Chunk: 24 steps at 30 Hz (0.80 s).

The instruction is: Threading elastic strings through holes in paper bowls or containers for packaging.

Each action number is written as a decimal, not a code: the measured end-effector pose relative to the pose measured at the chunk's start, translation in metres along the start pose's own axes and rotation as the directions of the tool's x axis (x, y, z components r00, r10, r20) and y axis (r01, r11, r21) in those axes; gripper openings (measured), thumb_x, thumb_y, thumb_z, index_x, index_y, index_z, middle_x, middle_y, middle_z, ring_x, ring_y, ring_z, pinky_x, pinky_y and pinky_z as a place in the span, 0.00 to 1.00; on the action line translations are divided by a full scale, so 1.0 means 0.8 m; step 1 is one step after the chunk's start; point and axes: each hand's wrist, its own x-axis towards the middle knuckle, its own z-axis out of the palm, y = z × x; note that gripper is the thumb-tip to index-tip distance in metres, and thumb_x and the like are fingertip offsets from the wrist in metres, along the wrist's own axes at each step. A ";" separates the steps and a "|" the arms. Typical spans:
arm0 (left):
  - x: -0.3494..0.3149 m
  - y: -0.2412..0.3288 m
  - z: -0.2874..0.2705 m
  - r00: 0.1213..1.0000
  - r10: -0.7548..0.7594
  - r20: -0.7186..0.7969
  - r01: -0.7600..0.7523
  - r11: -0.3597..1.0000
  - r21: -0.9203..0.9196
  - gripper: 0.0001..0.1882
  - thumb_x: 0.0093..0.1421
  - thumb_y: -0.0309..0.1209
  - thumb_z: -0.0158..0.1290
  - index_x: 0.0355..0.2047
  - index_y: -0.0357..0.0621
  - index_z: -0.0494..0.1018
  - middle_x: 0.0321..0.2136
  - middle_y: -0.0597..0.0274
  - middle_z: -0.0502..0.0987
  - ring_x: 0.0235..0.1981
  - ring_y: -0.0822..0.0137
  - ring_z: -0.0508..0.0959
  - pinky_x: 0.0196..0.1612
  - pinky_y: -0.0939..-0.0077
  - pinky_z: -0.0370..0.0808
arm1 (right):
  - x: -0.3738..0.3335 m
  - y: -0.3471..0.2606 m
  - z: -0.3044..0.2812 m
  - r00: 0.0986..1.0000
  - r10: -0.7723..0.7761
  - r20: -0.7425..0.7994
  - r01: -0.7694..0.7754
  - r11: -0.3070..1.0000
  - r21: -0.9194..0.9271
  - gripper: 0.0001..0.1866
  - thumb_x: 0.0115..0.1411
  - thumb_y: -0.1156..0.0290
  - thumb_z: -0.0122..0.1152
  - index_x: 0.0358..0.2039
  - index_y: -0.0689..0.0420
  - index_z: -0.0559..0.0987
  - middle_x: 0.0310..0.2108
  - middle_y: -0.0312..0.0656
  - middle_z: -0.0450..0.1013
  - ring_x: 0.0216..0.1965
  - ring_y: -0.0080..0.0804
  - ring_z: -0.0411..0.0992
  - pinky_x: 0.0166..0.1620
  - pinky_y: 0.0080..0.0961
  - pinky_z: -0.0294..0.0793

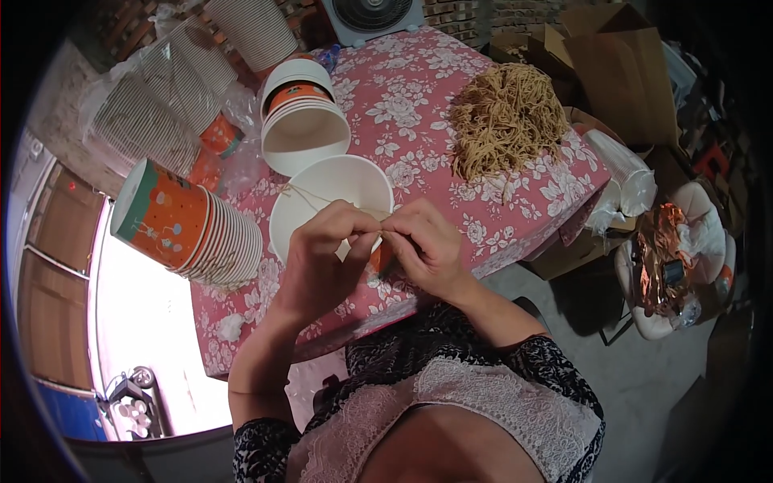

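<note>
My left hand (326, 253) and my right hand (427, 245) meet over the near rim of an open white paper bucket (306, 205). Fingers and thumbs of both are pinched together on a thin beige cord (310, 195), part of which stretches across the bucket's mouth. Its ends are hidden by my fingers. A little of the bucket's orange and green outside shows under my right hand. To the left lies a nested stack of orange paper buckets (181, 221), with beige cords along its rims. A tangled heap of the same beige cords (509, 117) rests at the right.
Behind the bucket lie more nested buckets (310, 133). Plastic-wrapped bucket stacks (141, 113) crowd the far left. A fan (374, 16) stands at the back of the table with its flowered pink cloth (411, 88). Cardboard boxes (620, 72) and a chair (700, 217) are on the right.
</note>
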 end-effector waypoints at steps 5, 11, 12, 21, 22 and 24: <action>0.002 -0.005 0.002 0.999 -0.030 -0.030 0.031 0.999 0.009 0.05 0.56 0.20 0.55 0.34 0.37 0.75 0.26 0.55 0.75 0.27 0.60 0.78 0.31 0.72 0.73 | 0.000 -0.004 -0.002 1.000 -0.007 0.024 0.007 1.000 0.017 0.08 0.53 0.82 0.63 0.35 0.62 0.78 0.29 0.45 0.71 0.27 0.36 0.72 0.28 0.27 0.72; 0.006 -0.003 0.006 0.996 -0.074 -0.045 0.075 0.997 0.026 0.04 0.56 0.20 0.55 0.33 0.36 0.74 0.26 0.55 0.75 0.28 0.61 0.78 0.32 0.72 0.73 | -0.004 -0.001 -0.002 0.994 0.101 0.033 -0.105 0.985 0.139 0.05 0.56 0.81 0.62 0.34 0.64 0.78 0.29 0.42 0.71 0.26 0.28 0.70 0.28 0.21 0.68; 0.006 -0.001 0.008 0.989 -0.129 -0.077 0.130 0.991 0.013 0.04 0.56 0.20 0.55 0.33 0.36 0.73 0.27 0.54 0.75 0.28 0.60 0.78 0.32 0.72 0.74 | -0.005 -0.001 -0.003 0.984 0.166 0.060 -0.175 0.963 0.207 0.03 0.57 0.81 0.60 0.34 0.64 0.77 0.29 0.40 0.71 0.27 0.24 0.69 0.29 0.18 0.67; -0.003 -0.008 0.002 0.989 0.146 0.015 -0.147 0.986 0.081 0.09 0.52 0.19 0.56 0.35 0.41 0.71 0.33 0.56 0.76 0.38 0.53 0.77 0.57 0.52 0.66 | -0.008 0.000 -0.002 0.923 0.355 0.148 -0.384 0.819 0.427 0.04 0.63 0.77 0.57 0.32 0.65 0.76 0.30 0.33 0.70 0.28 0.14 0.66 0.29 0.14 0.65; -0.005 -0.007 0.004 0.983 0.181 0.003 -0.181 0.980 0.079 0.10 0.52 0.20 0.56 0.35 0.42 0.71 0.34 0.57 0.76 0.39 0.53 0.77 0.60 0.46 0.62 | -0.008 -0.002 -0.001 0.923 0.355 0.148 -0.383 0.819 0.428 0.04 0.63 0.77 0.57 0.32 0.65 0.76 0.30 0.33 0.70 0.28 0.14 0.66 0.29 0.14 0.65; -0.004 -0.004 0.005 0.983 0.184 0.022 -0.185 0.973 0.140 0.11 0.52 0.20 0.57 0.35 0.44 0.71 0.35 0.58 0.76 0.39 0.55 0.77 0.61 0.43 0.61 | -0.008 -0.007 -0.001 0.829 0.526 0.191 -0.541 0.665 0.514 0.04 0.60 0.78 0.60 0.29 0.64 0.77 0.25 0.30 0.70 0.26 0.12 0.63 0.28 0.14 0.61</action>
